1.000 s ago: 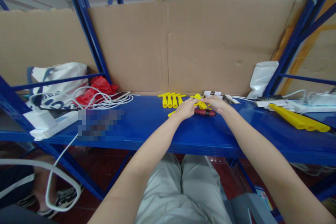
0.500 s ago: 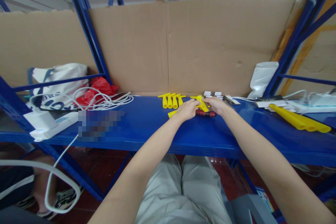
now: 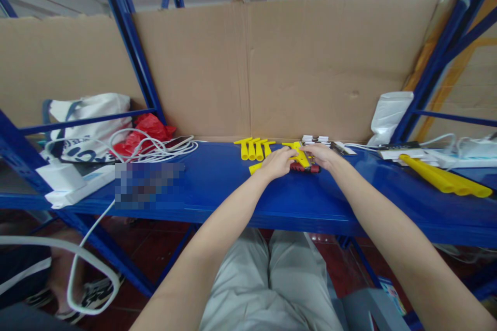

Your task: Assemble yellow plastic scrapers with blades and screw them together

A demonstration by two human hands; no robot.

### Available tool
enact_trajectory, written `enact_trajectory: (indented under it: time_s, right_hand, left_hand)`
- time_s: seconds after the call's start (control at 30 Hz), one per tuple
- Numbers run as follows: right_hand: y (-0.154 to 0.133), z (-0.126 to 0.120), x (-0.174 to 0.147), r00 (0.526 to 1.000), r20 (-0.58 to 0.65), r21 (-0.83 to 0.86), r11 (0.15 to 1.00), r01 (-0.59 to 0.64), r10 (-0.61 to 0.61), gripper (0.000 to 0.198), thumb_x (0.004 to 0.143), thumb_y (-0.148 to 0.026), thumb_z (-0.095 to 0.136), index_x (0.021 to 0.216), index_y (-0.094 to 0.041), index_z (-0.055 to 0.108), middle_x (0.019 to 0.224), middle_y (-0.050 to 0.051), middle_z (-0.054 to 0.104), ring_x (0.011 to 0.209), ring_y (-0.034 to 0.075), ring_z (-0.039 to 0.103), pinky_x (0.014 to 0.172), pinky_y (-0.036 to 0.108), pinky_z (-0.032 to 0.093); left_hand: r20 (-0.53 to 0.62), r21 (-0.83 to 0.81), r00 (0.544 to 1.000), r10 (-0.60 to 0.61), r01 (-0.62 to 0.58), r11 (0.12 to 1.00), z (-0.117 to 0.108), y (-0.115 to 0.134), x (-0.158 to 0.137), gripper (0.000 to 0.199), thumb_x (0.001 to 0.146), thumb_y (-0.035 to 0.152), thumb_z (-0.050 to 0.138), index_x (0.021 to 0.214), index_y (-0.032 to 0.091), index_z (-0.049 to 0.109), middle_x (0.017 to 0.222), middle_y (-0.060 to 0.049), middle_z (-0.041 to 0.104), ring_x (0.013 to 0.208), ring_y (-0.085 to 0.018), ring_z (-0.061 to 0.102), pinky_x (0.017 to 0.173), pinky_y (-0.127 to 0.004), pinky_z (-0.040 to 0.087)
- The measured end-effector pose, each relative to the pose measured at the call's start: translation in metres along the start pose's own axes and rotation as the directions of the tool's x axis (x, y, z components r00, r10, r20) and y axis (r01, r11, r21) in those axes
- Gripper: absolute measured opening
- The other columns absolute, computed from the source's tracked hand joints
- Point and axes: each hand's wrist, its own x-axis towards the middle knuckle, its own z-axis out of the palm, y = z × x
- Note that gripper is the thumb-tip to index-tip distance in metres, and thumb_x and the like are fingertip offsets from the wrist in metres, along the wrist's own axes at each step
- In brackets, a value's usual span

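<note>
Both my hands meet over a yellow T-shaped plastic handle [image 3: 301, 157] near the back of the blue shelf. From the left, my left hand [image 3: 278, 162] is closed, its fingertips pinching the piece. My right hand [image 3: 325, 155] is curled in from the other side, fingertips at the head of the same piece; its exact grip is partly hidden. Just below the fingers lies a dark red and black tool handle [image 3: 306, 168]. Another yellow piece [image 3: 254, 168] sticks out beside my left hand. Several matching yellow handles [image 3: 251, 150] stand in a row behind it.
Long yellow tubes [image 3: 446, 178] lie at the right by a white power strip [image 3: 462, 158]. Small black-and-white packs [image 3: 344, 148] sit behind my right hand. Coiled white cables [image 3: 166, 150], a red plastic bag [image 3: 149, 129] and a cloth bag [image 3: 93, 119] occupy the left. Cardboard [image 3: 303, 67] walls the back.
Almost nothing differs. My hands stay on the yellow handle, with only a slight shift of my right fingers and of the camera view.
</note>
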Motion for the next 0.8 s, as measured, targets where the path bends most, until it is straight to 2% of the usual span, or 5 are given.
enact_trajectory:
  time_s: [0.2, 0.5, 0.63, 0.73, 0.8]
  right_hand:
    - [0.002, -0.002, 0.003, 1.000, 0.007, -0.010, 1.000, 0.029, -0.029, 0.012, 0.074, -0.008, 0.057, 0.063, -0.014, 0.058, 0.053, 0.000, 0.058, 0.054, 0.010, 0.052, 0.054, 0.022, 0.040]
    - [0.002, -0.001, 0.005, 1.000, 0.008, -0.030, 0.999, 0.020, -0.020, 0.012, 0.072, -0.011, 0.061, 0.062, -0.015, 0.057, 0.054, 0.000, 0.058, 0.053, 0.010, 0.052, 0.053, 0.021, 0.041]
    - [0.003, -0.003, 0.007, 0.999, 0.031, -0.067, 0.997, 0.024, -0.022, 0.012, 0.078, -0.017, 0.056, 0.066, -0.015, 0.058, 0.064, 0.003, 0.063, 0.057, 0.011, 0.055, 0.056, 0.023, 0.043]
    - [0.004, -0.015, 0.011, 0.984, -0.094, -0.311, 0.944, 0.114, -0.150, 0.015, 0.081, -0.020, 0.050, 0.074, -0.015, 0.062, 0.081, 0.009, 0.066, 0.071, 0.015, 0.059, 0.067, 0.028, 0.046]
    - [0.005, -0.029, 0.014, 0.915, -0.201, -0.608, 0.777, 0.163, -0.350, 0.016, 0.079, -0.016, 0.050, 0.081, -0.014, 0.066, 0.093, 0.013, 0.066, 0.089, 0.021, 0.059, 0.080, 0.033, 0.044]
  left_hand:
    - [-0.028, -0.032, 1.000, -0.001, 0.000, 0.999, 0.007, -0.002, 0.001, 0.040, 0.085, 0.018, 0.045, 0.125, 0.020, 0.047, 0.120, -0.007, 0.056, 0.112, -0.020, 0.051, 0.093, -0.034, 0.043]
    - [-0.027, -0.027, 1.000, -0.016, 0.016, 1.000, 0.005, -0.003, 0.002, 0.035, 0.085, 0.017, 0.045, 0.118, 0.021, 0.055, 0.116, -0.006, 0.057, 0.110, -0.020, 0.052, 0.094, -0.033, 0.043]
    - [-0.022, -0.019, 0.999, -0.025, 0.025, 1.000, 0.004, -0.002, 0.002, 0.033, 0.085, 0.017, 0.045, 0.115, 0.021, 0.057, 0.116, -0.006, 0.058, 0.108, -0.020, 0.054, 0.093, -0.033, 0.043]
    - [-0.019, -0.014, 0.998, -0.054, 0.054, 0.998, 0.003, 0.000, 0.001, 0.033, 0.085, 0.018, 0.045, 0.116, 0.020, 0.056, 0.116, -0.007, 0.057, 0.106, -0.021, 0.055, 0.091, -0.033, 0.044]
    - [-0.011, -0.013, 0.998, -0.070, 0.069, 0.998, 0.002, 0.001, 0.001, 0.033, 0.085, 0.019, 0.045, 0.117, 0.021, 0.056, 0.116, -0.007, 0.057, 0.106, -0.021, 0.055, 0.091, -0.033, 0.044]
